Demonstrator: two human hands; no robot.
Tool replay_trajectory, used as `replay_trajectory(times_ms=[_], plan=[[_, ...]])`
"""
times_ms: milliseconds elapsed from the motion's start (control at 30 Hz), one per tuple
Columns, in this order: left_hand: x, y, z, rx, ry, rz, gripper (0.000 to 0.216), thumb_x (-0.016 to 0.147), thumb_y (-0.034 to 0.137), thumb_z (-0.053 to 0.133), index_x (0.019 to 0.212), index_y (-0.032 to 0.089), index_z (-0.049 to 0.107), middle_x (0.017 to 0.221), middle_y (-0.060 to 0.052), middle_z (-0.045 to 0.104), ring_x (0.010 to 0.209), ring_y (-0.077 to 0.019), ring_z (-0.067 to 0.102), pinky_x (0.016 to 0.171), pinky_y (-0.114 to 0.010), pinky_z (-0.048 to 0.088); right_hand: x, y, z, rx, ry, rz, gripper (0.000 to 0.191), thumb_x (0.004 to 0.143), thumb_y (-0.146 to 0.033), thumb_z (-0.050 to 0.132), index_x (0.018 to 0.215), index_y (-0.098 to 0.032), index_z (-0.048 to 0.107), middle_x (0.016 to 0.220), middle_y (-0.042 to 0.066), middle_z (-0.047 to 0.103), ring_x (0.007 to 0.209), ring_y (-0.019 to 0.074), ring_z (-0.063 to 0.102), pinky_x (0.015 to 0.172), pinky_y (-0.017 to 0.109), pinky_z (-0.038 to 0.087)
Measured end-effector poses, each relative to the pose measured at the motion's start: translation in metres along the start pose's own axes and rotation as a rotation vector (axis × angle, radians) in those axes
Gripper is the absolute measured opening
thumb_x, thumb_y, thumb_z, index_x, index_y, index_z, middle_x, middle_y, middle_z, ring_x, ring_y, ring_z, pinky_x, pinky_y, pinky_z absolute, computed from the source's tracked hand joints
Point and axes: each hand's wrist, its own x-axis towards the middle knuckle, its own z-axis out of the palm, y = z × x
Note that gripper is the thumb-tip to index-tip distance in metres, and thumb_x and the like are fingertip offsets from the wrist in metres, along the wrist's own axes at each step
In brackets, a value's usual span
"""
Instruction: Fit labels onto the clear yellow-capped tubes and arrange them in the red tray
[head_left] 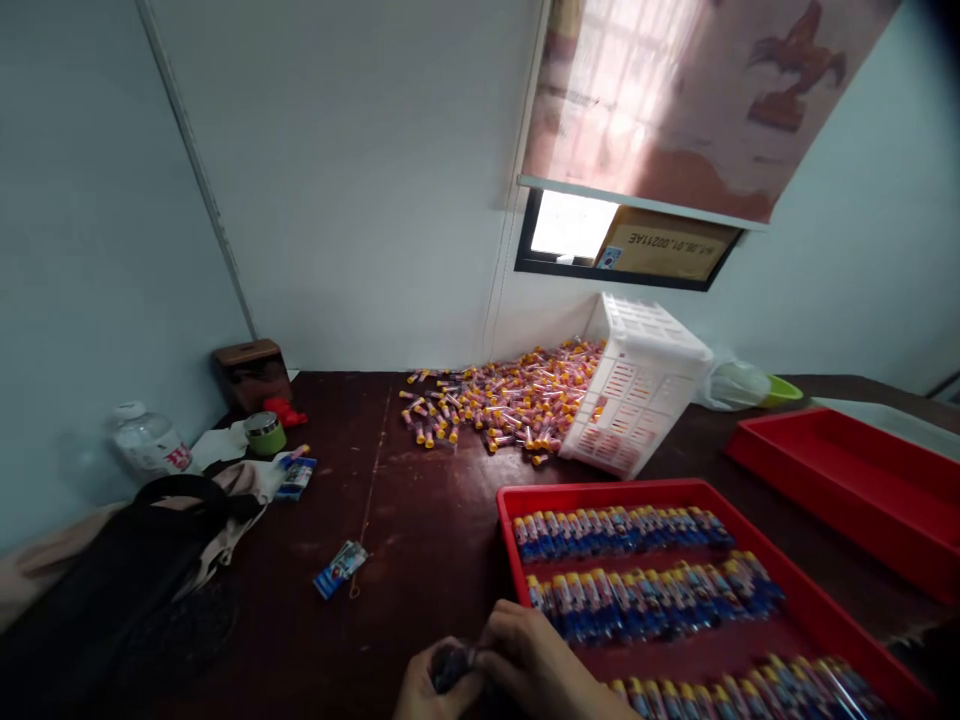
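Both hands are right up at the bottom edge of my feed: the left hand [442,688] is curled around a small dark item [450,667], and the right hand [536,655] has its fingers bunched in at the same spot. Can't make out what the item is, too dark and blurry. Also can't tell if the right is actually pinching it or just touching.

Going big to small from my seat: dark brown table [435,530] under everything, then the near red tray [600,488] just beside the right hand, with three rows of yellow-capped, blue-bottomed tubes [652,600] lined up in it. Another red tray [862,485] sits off to the right. Behind the near one, a white slotted basket [645,390] is tipped over, with a heap of loose yellow-capped tubes [517,400] spread out to its left. Over on the left I've got a black bag [97,610], a clear bottle [154,440] by the wall, a green cup [265,435], and a little blue packet [341,570] lying on the tabletop.
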Motion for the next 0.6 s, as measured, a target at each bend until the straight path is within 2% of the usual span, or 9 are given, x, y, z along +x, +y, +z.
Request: replay_trajectory(times_ms=[67,167,233,300,367,467,533,600], plan=[[0.0,-0.002,-0.001,-0.073,0.024,-0.038,0.048,0.045,0.051,0.09,0.071,0.017,0.067,0.065,0.0,0.06,0.064,-0.018,0.055,0.066,-0.031,0.046,0.003,-0.001,0.001,0.011,-0.025,-0.029,0.007,0.083,-0.015,0.062,0.08,-0.017,0.067,0.085,0.001,0.06,0.074,0.0102,0.057,0.066,0.018,0.042],[-0.001,-0.006,-0.006,-0.146,-0.087,-0.13,0.055,0.045,0.049,0.09,0.085,0.017,0.071,0.074,-0.003,0.066,0.072,-0.0222,0.06,0.073,-0.036,0.049,0.005,-0.009,-0.001,-0.01,-0.113,-0.065,0.011,0.086,-0.018,0.06,0.086,-0.02,0.071,0.089,0.001,0.06,0.075,0.0102,0.058,0.068,0.018,0.043],[-0.002,-0.007,-0.009,-0.123,-0.127,-0.132,0.05,0.05,0.051,0.088,0.081,0.016,0.072,0.071,-0.004,0.066,0.073,-0.0229,0.061,0.076,-0.037,0.049,0.006,-0.014,-0.001,-0.03,-0.129,-0.057,0.011,0.082,-0.017,0.064,0.091,-0.021,0.07,0.09,0.001,0.062,0.076,0.0109,0.058,0.068,0.018,0.043],[-0.002,-0.007,-0.012,-0.061,-0.079,-0.107,0.047,0.053,0.054,0.085,0.074,0.015,0.07,0.066,-0.003,0.064,0.069,-0.0219,0.06,0.072,-0.036,0.049,0.009,-0.017,0.001,-0.045,-0.092,-0.021,0.012,0.078,-0.017,0.069,0.09,-0.019,0.067,0.088,0.0,0.062,0.076,0.0121,0.058,0.067,0.02,0.042],[-0.003,-0.004,-0.014,-0.014,-0.011,-0.081,0.047,0.054,0.056,0.084,0.071,0.015,0.069,0.06,-0.002,0.062,0.061,-0.0193,0.058,0.063,-0.033,0.048,0.013,-0.015,0.004,-0.022,-0.052,-0.006,0.006,0.08,-0.021,0.068,0.083,-0.017,0.065,0.084,0.001,0.061,0.075,0.013,0.057,0.068,0.022,0.042],[-0.005,0.004,-0.015,0.002,0.041,-0.073,0.045,0.061,0.057,0.08,0.071,0.015,0.067,0.055,0.0,0.061,0.051,-0.0153,0.053,0.053,-0.029,0.046,0.021,-0.006,0.005,0.127,0.008,0.013,0.014,0.087,-0.027,0.061,0.079,-0.017,0.062,0.079,0.001,0.057,0.073,0.0128,0.054,0.067,0.023,0.042],[-0.007,0.011,-0.017,-0.022,0.056,-0.078,0.042,0.064,0.054,0.079,0.068,0.015,0.065,0.054,-0.001,0.062,0.05,-0.0141,0.053,0.052,-0.028,0.046,0.026,0.0,0.002,0.307,0.025,0.083,0.013,0.087,-0.029,0.059,0.092,-0.018,0.063,0.081,0.0,0.057,0.073,0.0124,0.053,0.065,0.023,0.042],[-0.007,0.016,-0.019,-0.074,0.063,-0.069,0.04,0.063,0.051,0.081,0.067,0.015,0.063,0.053,0.0,0.061,0.05,-0.0139,0.054,0.05,-0.027,0.046,0.032,0.007,-0.003,0.538,-0.006,0.183,0.024,0.086,-0.029,0.058,0.108,-0.021,0.061,0.088,0.0,0.058,0.072,0.0117,0.053,0.065,0.023,0.043]])
